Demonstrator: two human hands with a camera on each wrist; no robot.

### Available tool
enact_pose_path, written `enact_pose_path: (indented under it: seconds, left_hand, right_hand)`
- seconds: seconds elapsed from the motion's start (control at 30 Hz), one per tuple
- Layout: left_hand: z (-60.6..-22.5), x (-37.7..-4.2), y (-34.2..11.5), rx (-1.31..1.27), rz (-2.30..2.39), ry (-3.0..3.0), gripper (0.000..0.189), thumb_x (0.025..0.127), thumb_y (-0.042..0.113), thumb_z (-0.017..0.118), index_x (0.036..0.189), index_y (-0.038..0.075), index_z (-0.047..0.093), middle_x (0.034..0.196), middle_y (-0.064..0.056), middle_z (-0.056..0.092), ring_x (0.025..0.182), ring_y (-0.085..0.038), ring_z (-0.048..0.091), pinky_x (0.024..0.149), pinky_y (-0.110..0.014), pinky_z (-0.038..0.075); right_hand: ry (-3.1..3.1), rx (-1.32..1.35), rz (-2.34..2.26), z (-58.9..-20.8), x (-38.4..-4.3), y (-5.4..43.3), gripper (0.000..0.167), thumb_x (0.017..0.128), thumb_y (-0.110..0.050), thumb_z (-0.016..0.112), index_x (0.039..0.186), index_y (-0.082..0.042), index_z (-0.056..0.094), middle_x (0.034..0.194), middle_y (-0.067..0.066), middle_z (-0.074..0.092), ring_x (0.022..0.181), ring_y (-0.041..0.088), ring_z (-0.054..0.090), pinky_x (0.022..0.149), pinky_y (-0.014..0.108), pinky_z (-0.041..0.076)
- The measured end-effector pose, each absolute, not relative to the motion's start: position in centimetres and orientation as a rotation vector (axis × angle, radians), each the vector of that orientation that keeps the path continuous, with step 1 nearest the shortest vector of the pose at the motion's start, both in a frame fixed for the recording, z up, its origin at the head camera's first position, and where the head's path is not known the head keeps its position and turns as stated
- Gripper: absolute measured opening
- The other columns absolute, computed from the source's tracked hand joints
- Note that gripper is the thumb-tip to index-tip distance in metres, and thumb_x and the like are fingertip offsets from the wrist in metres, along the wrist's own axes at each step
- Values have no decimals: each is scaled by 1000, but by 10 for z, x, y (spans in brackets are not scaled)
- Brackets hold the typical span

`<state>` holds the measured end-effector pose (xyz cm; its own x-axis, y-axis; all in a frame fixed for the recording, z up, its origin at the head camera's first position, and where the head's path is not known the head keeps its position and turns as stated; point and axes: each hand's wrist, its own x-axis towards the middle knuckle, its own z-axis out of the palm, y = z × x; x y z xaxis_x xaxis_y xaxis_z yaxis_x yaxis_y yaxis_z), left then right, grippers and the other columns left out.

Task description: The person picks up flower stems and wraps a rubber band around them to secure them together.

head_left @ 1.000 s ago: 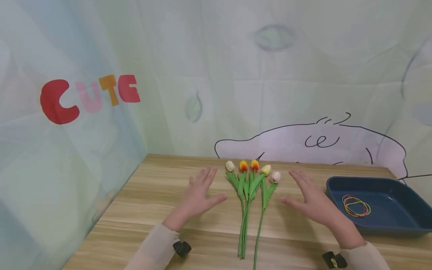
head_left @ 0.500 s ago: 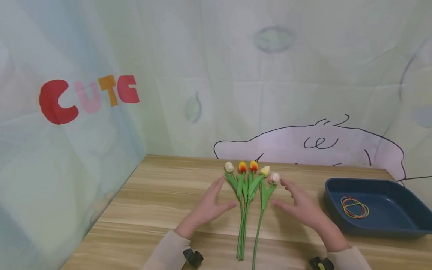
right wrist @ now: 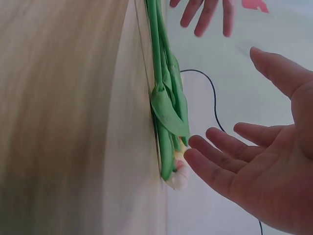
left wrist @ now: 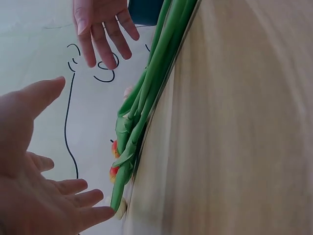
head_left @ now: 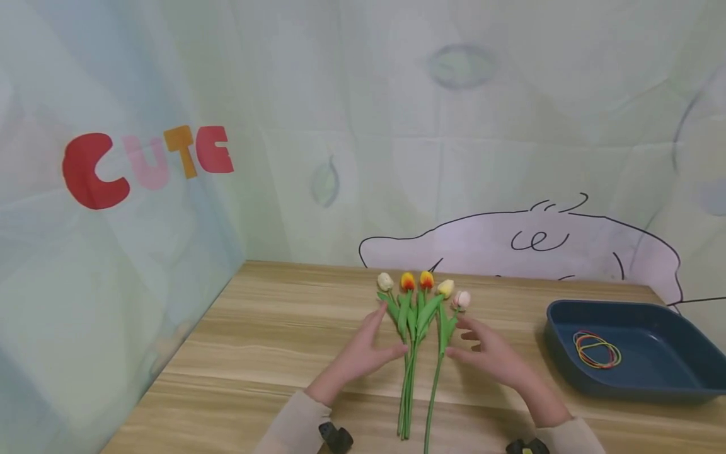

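Observation:
Several tulips with green stems lie on the wooden table (head_left: pixel 272 353) in the head view. A white tulip (head_left: pixel 385 282) is leftmost, then two orange-red ones, a yellow tulip (head_left: pixel 445 289) and a pale pink tulip (head_left: pixel 462 299). Most stems cross in a bundle; the pink one's stem lies apart on the right. My left hand (head_left: pixel 368 353) is at the left of the leaves, fingers extended, thumb toward the stems. On the other side my right hand (head_left: pixel 493 356) faces it, fingers spread beside the pink tulip's leaves (right wrist: pixel 168 115). Neither hand holds anything; light fingertip contact cannot be told.
A dark blue tray (head_left: pixel 652 384) stands at the table's right, with several coloured rubber bands (head_left: pixel 597 350) in it. Behind and to the left hangs a printed cloth (head_left: pixel 295 157) with a cartoon outline and coloured letters.
Both hands have come inward and a little nearer the person, from either side toward the tulips. The gap between them has narrowed. The tulips lie as before.

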<state>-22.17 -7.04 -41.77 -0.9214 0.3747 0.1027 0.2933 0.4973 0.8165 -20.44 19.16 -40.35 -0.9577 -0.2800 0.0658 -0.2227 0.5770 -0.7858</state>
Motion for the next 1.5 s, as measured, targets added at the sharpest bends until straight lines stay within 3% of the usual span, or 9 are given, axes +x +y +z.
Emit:
enact_pose_path:
  seconds: [0.2, 0.53, 0.63, 0.77, 0.97, 1.1, 1.5]
  left_hand:
    - [-422, -222, -65, 632, 1426, 2587, 91, 85, 34, 72, 154, 10, 17, 156, -21, 22, 141, -42, 26, 112, -63, 28]
    - [-426, -219, -57, 633, 1446, 2502, 94, 84, 28, 75, 155, 11, 15, 156, -22, 21, 134, -45, 37, 109, -56, 39]
    - [-426, -217, -56, 623, 1439, 2504, 94, 84, 27, 75, 154, 9, 16, 153, -24, 25, 128, -45, 43, 102, -57, 45]
    - [-427, -217, -54, 596, 1418, 2502, 95, 82, 28, 77, 154, 7, 18, 147, -24, 35, 117, -37, 50, 91, -50, 53]
    - [-428, -218, -53, 567, 1456, 2447, 95, 81, 25, 78, 154, 11, 18, 145, -21, 39, 109, -31, 54, 84, -41, 55]
    - [-429, -219, -53, 516, 1501, 2393, 95, 81, 21, 78, 154, 13, 18, 143, -22, 41, 110, -32, 55, 85, -42, 56]
    - [-430, -219, -50, 414, 1499, 2335, 94, 78, 13, 80, 152, 2, 22, 139, -23, 45, 110, -29, 58, 92, -46, 54]
  right_hand:
    - [2604, -378, -1439, -407, -202, 188, 73, 85, -21, 73, 140, 11, 37, 132, 33, 49, 112, 45, 57, 89, 48, 57]
    - [2559, -215, -1401, -413, -198, 184, 76, 80, -22, 78, 138, 10, 41, 128, 33, 52, 109, 44, 59, 87, 52, 56]
    - [2552, -193, -1392, -414, -196, 182, 77, 78, -20, 79, 137, 11, 41, 128, 32, 53, 109, 44, 58, 87, 52, 56]
    - [2537, -212, -1392, -415, -196, 181, 76, 77, -16, 79, 135, 15, 40, 126, 31, 55, 107, 42, 60, 87, 51, 56]
    - [2530, -230, -1403, -419, -198, 180, 75, 76, -12, 79, 134, 16, 41, 122, 28, 58, 103, 38, 62, 85, 48, 58]
    - [2545, -244, -1388, -420, -200, 178, 73, 74, -12, 80, 131, 16, 44, 119, 26, 60, 102, 39, 62, 84, 47, 58]
    - [2560, -190, -1396, -425, -205, 171, 72, 74, -15, 80, 133, 11, 47, 118, 18, 62, 102, 32, 62, 82, 45, 59]
